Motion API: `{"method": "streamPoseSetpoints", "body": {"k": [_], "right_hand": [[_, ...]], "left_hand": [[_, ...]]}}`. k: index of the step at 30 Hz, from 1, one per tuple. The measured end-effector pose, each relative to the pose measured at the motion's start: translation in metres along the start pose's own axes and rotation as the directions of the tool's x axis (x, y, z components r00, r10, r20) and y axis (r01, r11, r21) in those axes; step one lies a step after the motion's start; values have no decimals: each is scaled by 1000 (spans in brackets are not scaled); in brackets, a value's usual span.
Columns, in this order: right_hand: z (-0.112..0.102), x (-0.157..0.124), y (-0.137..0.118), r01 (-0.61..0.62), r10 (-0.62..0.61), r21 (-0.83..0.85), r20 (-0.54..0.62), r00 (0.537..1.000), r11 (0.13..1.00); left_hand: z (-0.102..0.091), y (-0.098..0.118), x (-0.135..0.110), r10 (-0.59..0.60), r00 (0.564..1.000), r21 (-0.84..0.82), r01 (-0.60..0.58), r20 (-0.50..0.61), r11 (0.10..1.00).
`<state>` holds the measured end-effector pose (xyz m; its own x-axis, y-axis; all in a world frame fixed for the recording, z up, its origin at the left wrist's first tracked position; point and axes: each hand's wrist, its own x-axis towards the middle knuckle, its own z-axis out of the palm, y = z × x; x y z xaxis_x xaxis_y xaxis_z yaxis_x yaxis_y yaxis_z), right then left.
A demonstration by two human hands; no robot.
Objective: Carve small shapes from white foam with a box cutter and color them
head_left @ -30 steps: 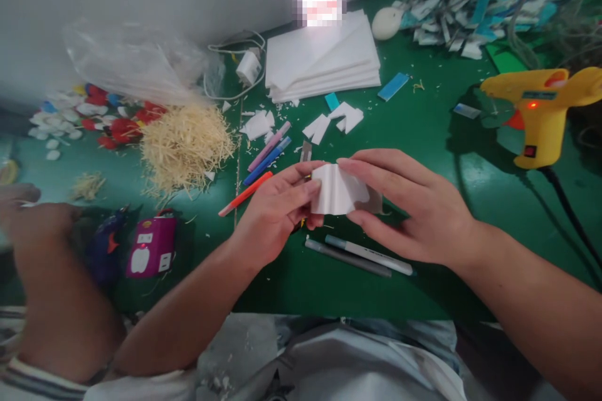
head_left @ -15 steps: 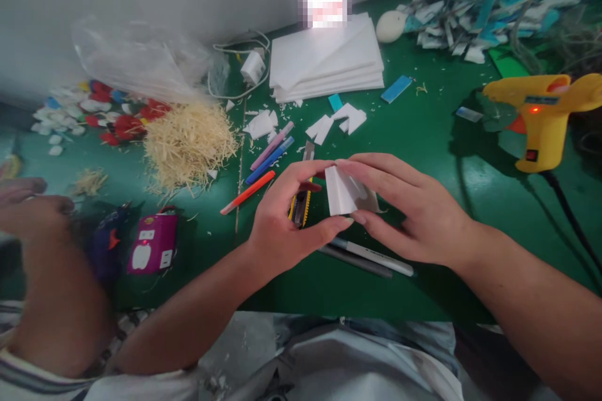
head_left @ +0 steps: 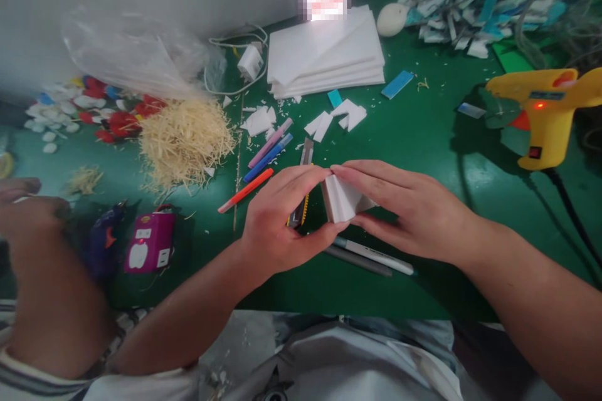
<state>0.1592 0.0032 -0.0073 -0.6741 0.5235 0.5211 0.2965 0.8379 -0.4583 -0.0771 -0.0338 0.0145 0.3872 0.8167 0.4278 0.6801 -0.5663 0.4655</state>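
Observation:
Between my two hands is a small white foam-like block [head_left: 342, 199] with angled faces, held just above the green table. My left hand [head_left: 277, 216] pinches its left end, index finger at the top and thumb at the bottom. My right hand [head_left: 414, 210] grips it from the right, fingers over the top edge and thumb below. Part of the block is hidden behind the right fingers. Under my left hand lies a yellow-and-black box cutter [head_left: 305, 156], its blade pointing away. A white marker [head_left: 376, 255] and a dark grey pen [head_left: 360, 260] lie just below the block.
A yellow glue gun [head_left: 545, 113] with a lit red light stands at right. White sheets [head_left: 324, 53] are stacked at the back. Wood shavings [head_left: 185, 141], several pens [head_left: 268, 156] and a magenta power box [head_left: 150, 241] lie left. A co-worker's hand [head_left: 32, 219] is at far left.
The block has turned slightly in my hands, showing more of its left side. My left hand has shifted a little left and down. Both hands keep their hold.

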Motion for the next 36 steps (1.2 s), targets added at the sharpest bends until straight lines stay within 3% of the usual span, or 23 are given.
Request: {"method": "streamPoseSetpoints", "body": {"k": [21,33,36], "right_hand": [[-3,2,1,-4,1,58,51,999,998],[-9,4,0,-51,47,82,41,998,995],[-14,5,1,-67,64,90,39,997,994]], "left_hand": [[-3,1,3,-18,998,78,13,64,997],[-6,-3,4,26,996,-48,-22,85,999],[-10,-9,6,18,994,26,-21,109,999]]}}
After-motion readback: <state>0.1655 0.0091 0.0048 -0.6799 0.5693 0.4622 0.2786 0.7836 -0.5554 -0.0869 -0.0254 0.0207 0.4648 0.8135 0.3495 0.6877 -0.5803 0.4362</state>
